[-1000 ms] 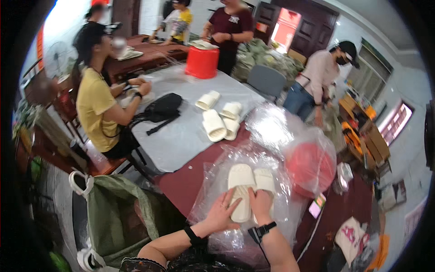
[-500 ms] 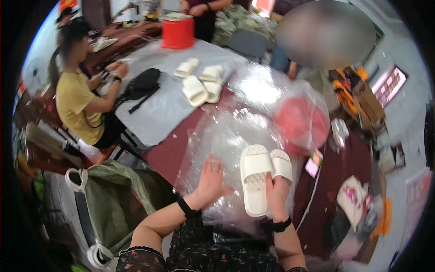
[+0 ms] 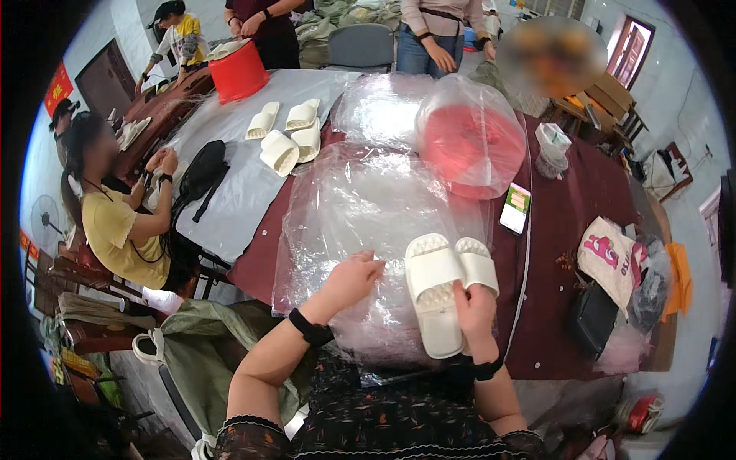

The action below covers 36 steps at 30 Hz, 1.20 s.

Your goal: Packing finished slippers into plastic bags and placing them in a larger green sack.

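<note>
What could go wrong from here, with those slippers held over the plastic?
The right hand alone holds both white slippers, so one might slip out of its grasp.
The clear plastic under the left hand looks thin and wrinkled; it could slide or bunch up.
The phone lies bare on the table, so a stray sweep might knock it.

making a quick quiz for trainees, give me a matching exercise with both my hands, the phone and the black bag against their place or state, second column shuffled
1. Right hand
2. Left hand
3. Smartphone
4. Black bag

A. On the pale table cover
B. Over clear plastic sheeting
C. Holding off-white slide sandals
D. On the dark red tablecloth

Pairs: 1-C, 2-B, 3-D, 4-A
</note>
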### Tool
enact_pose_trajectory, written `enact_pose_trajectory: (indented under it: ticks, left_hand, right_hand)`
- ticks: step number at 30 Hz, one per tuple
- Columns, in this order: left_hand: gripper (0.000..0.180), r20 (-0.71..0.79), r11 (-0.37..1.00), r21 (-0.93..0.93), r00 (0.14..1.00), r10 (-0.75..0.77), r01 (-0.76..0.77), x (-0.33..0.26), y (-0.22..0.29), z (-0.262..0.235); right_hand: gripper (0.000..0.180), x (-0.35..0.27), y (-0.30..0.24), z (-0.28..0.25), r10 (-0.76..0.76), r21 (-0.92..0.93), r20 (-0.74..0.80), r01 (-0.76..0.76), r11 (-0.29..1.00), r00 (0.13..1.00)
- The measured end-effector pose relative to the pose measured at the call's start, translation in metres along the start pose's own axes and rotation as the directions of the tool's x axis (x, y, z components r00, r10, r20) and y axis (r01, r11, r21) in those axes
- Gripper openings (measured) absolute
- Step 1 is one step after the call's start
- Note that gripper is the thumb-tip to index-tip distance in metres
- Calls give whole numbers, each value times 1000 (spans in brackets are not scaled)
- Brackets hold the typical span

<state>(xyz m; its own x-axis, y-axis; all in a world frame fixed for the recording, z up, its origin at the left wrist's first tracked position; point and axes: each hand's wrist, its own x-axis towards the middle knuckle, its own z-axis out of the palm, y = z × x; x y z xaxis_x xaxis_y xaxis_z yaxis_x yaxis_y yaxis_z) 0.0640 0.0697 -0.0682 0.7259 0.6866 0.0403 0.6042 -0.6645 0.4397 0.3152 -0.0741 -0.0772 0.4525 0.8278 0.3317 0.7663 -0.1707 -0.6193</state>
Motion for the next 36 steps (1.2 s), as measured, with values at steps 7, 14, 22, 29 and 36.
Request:
enact_pose_trajectory:
  ticks: [7,14,22,29,36]
  left_hand:
    - [30,-78,807,-534,936,-344,252,6,-9,-18]
    - [30,-92,967,-253,995,-40,15,-4,14,-30]
    - [24,-142,997,53,988,67,-60,-6,15,-10]
    - [13,-171,806,-591,972,-161,30,0,17,-23]
    - [8,-270,893,-275,920,284,-356,-8,35,-68]
  right_hand:
    - [36,-6,25,-44,58,275,-135,-19,961,989]
    - [26,-26,16,-61,47,390,-39,-28,920,998]
    - [22,-31,-11,-66,-132,377,159,63,924,978]
    - [29,-26,-39,-64,-460,378,331,331,865,824]
    - [21,-5,-46,-45,-430,46,273,434,900,861]
